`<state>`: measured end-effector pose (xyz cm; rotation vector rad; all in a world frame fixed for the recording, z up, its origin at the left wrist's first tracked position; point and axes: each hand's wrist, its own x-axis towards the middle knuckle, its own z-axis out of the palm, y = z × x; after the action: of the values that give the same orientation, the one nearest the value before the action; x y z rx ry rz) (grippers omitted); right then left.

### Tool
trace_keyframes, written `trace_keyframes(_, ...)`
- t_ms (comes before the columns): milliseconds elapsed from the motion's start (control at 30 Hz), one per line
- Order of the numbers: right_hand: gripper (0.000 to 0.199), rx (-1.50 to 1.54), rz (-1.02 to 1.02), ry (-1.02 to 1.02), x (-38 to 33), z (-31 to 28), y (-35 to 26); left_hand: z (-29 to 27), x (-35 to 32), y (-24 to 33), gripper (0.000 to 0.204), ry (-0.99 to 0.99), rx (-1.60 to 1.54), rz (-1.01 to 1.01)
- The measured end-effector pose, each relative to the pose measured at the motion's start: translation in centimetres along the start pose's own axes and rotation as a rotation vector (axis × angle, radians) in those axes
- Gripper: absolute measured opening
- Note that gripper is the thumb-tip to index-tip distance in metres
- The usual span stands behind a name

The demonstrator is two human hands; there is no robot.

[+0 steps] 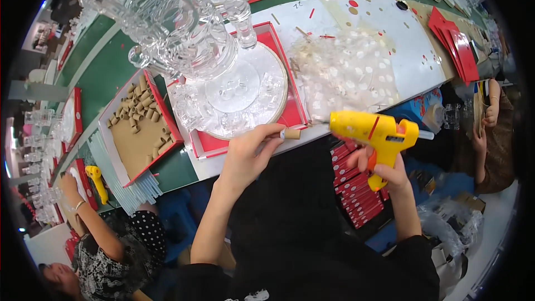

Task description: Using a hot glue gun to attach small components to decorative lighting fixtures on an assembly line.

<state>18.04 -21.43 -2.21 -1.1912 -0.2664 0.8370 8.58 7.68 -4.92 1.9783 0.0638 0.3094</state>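
Long green counter (106,86) runs ahead of me, white sheet (390,39) over part; pale floor (490,234) at my right.

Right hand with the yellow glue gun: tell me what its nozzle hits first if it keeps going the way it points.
The right hand aims the yellow glue gun leftward; first in line is probably the small cardboard tube pinched by the left hand, though depth is unclear.

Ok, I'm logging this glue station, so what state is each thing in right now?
Left hand: pinching a small cardboard tube.
Right hand: gripping the yellow glue gun, nozzle toward the tube.
Box of cardboard tubes: open, partly filled.
Clear plastic tower: upright on its round base.
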Motion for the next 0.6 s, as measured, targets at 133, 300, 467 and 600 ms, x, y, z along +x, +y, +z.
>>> trace_keyframes(133,0.033,-0.033,0.015,-0.039,-0.9,0.7,1.0,0.1,0.0,0.2,0.025,0.008,0.017,-0.011)
trace_keyframes(300,0.03,-0.031,0.025,-0.051,-0.9,0.6,1.8,0.0,-0.1,-0.1,0.025,0.007,-0.005,-0.02)
trace_keyframes(467,0.027,-0.048,0.04,-0.019,-0.8,0.9,2.0,0.0,-0.1,0.0,0.024,0.013,-0.012,-0.03)
trace_keyframes(600,0.026,-0.04,0.038,-0.024,-0.8,0.9,2.1,0.0,0.0,0.1,0.024,0.017,-0.01,-0.021)
